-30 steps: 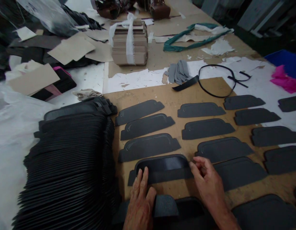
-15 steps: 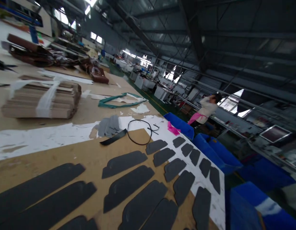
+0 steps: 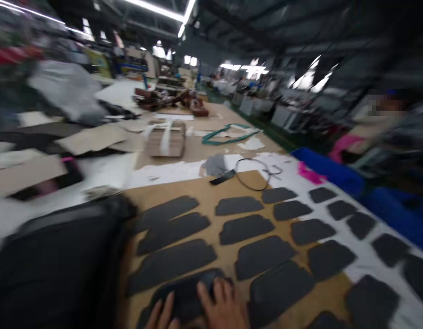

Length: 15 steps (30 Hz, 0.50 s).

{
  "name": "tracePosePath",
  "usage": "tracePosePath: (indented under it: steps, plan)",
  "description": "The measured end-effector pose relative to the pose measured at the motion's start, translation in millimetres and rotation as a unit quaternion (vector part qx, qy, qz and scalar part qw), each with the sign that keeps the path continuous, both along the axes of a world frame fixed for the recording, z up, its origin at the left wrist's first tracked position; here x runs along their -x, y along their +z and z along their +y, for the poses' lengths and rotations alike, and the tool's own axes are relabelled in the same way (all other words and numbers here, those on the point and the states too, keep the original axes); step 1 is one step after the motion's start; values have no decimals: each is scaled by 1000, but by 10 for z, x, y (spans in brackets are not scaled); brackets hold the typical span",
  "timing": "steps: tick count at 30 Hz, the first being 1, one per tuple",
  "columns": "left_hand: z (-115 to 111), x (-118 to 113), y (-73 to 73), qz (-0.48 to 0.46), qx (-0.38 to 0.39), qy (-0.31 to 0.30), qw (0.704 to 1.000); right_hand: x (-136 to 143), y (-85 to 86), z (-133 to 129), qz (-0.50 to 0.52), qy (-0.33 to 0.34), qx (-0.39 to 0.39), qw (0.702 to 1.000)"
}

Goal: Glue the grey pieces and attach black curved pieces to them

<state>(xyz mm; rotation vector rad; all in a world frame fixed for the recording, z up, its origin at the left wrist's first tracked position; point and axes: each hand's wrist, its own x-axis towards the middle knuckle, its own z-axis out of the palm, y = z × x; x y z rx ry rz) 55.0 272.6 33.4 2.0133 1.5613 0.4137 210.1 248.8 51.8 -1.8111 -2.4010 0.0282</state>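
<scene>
At the bottom of the head view, my left hand [image 3: 162,315] shows only its fingers, spread on the lower left part of a dark piece [image 3: 187,294]. My right hand [image 3: 223,304] lies with fingers apart on the right part of that same piece. It rests on brown board [image 3: 201,183]. Several flat dark grey pieces lie in rows beyond and to the right, such as one shaped piece [image 3: 245,229] just past my hands. A large black padded item [image 3: 57,265] sits left of my hands. The picture is blurred.
Beyond the rows are a black cord loop [image 3: 236,173], a tied brown stack [image 3: 166,139], a teal strip [image 3: 211,140] and pink cloth [image 3: 310,173]. Blue bins [image 3: 331,171] stand right of the table, with a person [image 3: 372,123] behind them. Sheets [image 3: 29,173] cover the left.
The view has swung left, bringing the black padded item and left-hand sheets into sight. Both of my hands now show on a dark piece; neither was visible before.
</scene>
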Motion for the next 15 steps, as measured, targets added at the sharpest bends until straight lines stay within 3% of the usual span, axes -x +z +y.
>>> tracePosePath:
  steps: [2, 4, 8, 15]
  plan:
    - [-367, 352, 160, 114, 29, -13, 993, 225, -43, -90, -95, 8, 18, 995]
    - [-513, 454, 274, 205, 51, -63, 975, 300, -66, -117, -149, 44, 20, 988]
    - [-476, 378, 304, 282, 47, -59, 957, 215, -46, -112, -162, 63, 6, 985]
    - [-496, 437, 294, 281, 61, -56, 956, 54, -203, -166, -136, 13, -24, 990]
